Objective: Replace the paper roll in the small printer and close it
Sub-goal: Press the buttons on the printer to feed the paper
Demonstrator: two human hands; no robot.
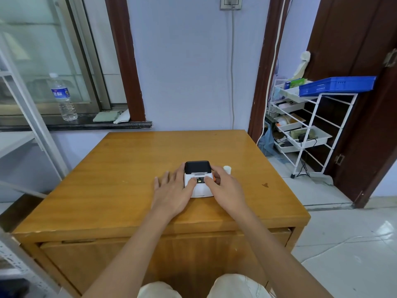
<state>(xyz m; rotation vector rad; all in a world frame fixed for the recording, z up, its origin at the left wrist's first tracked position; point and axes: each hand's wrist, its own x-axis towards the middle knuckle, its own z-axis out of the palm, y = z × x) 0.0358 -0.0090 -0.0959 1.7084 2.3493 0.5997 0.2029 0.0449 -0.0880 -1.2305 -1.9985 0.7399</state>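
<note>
A small printer (198, 171) with a white body and a black lid stands on the wooden table (129, 168), lid down. My left hand (174, 190) rests against its left side, fingers spread on the table and thumb on the white top. My right hand (225, 186) wraps around its right side, thumb on top beside a small lit display. A white paper roll (227, 168) stands on the table just behind my right hand, partly hidden by it.
A white wire rack (305, 130) with trays and a blue basket (335, 86) stands to the right of the table. A water bottle (63, 97) and cloths sit on the window sill at the back left. A metal shelf frame (32, 125) runs along the left.
</note>
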